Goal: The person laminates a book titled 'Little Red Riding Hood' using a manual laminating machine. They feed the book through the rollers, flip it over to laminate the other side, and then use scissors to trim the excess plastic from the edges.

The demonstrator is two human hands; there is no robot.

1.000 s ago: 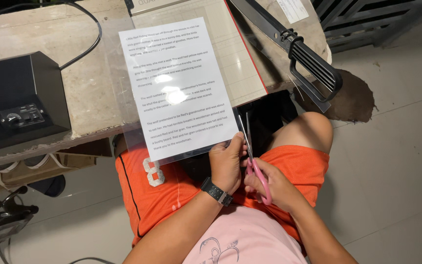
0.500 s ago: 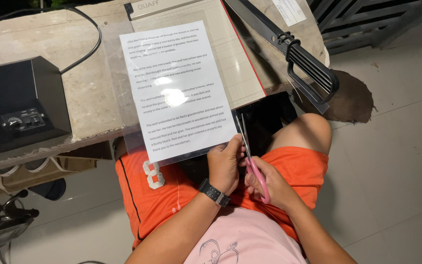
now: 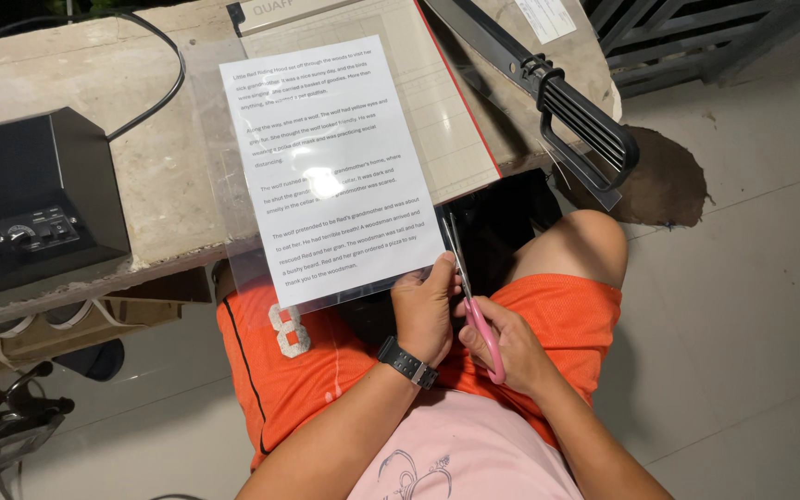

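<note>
A laminated white sheet (image 3: 326, 167) with printed text lies over the stone counter edge and reaches down toward my lap. My left hand (image 3: 426, 310), with a black watch on the wrist, pinches the sheet's lower right corner. My right hand (image 3: 504, 347) grips pink-handled scissors (image 3: 470, 296). Their blades point up along the sheet's right edge, at the clear laminate margin. I sit in orange shorts and a pink shirt.
A paper trimmer board (image 3: 418, 102) with a raised black blade arm and handle (image 3: 576, 116) lies on the stone counter (image 3: 67, 83). A black laminating machine (image 3: 34, 199) sits at the left with a cable behind it. Tiled floor lies to the right.
The sheet and both hands have stayed nearly in place; the scissors sit slightly further up the sheet's right edge.
</note>
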